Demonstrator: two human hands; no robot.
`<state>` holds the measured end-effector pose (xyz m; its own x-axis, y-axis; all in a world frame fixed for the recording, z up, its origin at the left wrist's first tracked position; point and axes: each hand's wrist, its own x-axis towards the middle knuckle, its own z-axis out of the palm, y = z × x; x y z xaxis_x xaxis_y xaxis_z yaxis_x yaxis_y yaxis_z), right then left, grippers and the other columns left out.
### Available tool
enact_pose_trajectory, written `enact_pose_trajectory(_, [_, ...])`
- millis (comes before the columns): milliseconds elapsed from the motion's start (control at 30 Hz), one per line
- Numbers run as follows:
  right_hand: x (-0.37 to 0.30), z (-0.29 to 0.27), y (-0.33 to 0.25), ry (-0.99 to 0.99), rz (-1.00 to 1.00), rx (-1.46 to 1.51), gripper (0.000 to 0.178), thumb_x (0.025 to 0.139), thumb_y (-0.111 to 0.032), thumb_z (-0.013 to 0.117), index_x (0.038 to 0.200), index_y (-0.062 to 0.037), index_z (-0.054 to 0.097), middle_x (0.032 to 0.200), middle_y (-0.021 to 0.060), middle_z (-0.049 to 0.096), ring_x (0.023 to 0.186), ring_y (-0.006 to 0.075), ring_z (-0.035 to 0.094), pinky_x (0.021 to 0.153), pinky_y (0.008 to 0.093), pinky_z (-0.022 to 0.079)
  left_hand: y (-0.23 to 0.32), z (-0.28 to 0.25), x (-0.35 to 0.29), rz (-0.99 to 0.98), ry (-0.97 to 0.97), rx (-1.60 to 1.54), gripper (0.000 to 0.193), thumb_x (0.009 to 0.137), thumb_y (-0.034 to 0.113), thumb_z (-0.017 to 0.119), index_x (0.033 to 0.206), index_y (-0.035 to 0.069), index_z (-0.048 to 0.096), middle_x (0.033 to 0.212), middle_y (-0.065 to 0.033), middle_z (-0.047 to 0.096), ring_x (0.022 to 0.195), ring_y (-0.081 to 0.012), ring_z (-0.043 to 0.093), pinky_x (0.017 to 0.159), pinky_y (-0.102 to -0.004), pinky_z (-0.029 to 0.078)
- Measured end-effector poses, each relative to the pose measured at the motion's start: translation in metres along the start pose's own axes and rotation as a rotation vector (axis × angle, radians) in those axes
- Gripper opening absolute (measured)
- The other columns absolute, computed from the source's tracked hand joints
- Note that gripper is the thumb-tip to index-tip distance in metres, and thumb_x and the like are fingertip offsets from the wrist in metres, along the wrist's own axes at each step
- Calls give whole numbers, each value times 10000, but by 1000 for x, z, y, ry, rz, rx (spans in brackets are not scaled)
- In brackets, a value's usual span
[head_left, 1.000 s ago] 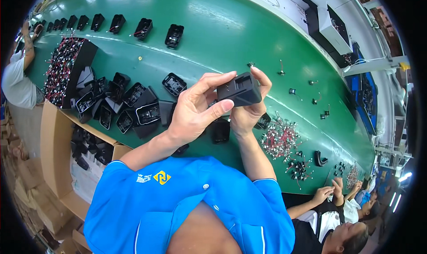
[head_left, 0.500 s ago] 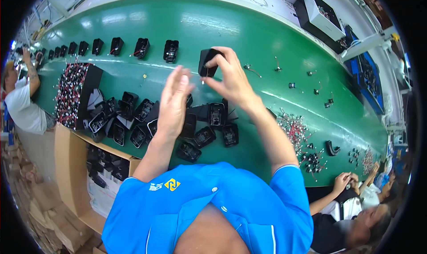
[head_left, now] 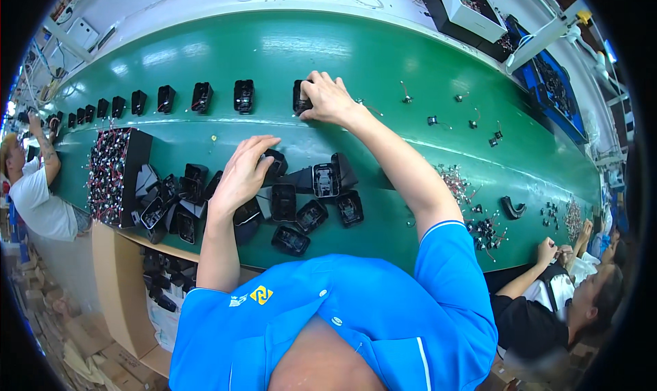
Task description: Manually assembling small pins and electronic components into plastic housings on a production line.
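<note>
At the right end of a row on the green bench, a black plastic housing (head_left: 298, 98) stands on the surface. My right hand (head_left: 327, 101) grips it from the right side, its fingers over the top and partly hiding it. My left hand (head_left: 241, 173) hovers above the near pile with fingers stretched out and thumb apart, holding nothing. Its fingertips are closest to a black housing (head_left: 277, 164) in that pile. Other open housings (head_left: 326, 180) lie jumbled below and right of it, some overlapping.
More housings (head_left: 243, 96) form a row running left. A black box (head_left: 140, 148) of small wired parts stands left of the pile, above a cardboard carton (head_left: 120, 288). Loose wired parts (head_left: 455, 182) lie to the right. Co-workers sit at both ends of the green bench (head_left: 383, 55).
My right hand has brought the tilted housing down onto the bench at the row's end. My left hand has moved away from it, left and nearer, over the pile.
</note>
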<state>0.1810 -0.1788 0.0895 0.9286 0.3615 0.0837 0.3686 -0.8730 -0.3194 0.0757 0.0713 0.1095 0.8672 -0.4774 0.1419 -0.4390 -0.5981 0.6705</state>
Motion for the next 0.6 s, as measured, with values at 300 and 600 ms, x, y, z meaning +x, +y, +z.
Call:
enact_pose_trajectory(300, [-55,-41,78,50,137,179,412,823,-200,786,1187,-85,629,1217,123,583,1084,293,590,979,413,501,-6,2,17,9,-151,217,240,880,6,609,1112,36,659,1228,-45,634,1074,-252,587,939,-340,468])
enact_pose_trajectory(600, [-54,-21,89,-68,134,236,375,891,-60,678,1262,-81,621,1145,106,652,953,238,656,909,341,541,17,-8,32,-229,-74,93,177,901,35,625,1076,31,646,1076,-95,664,850,-241,634,800,-329,515])
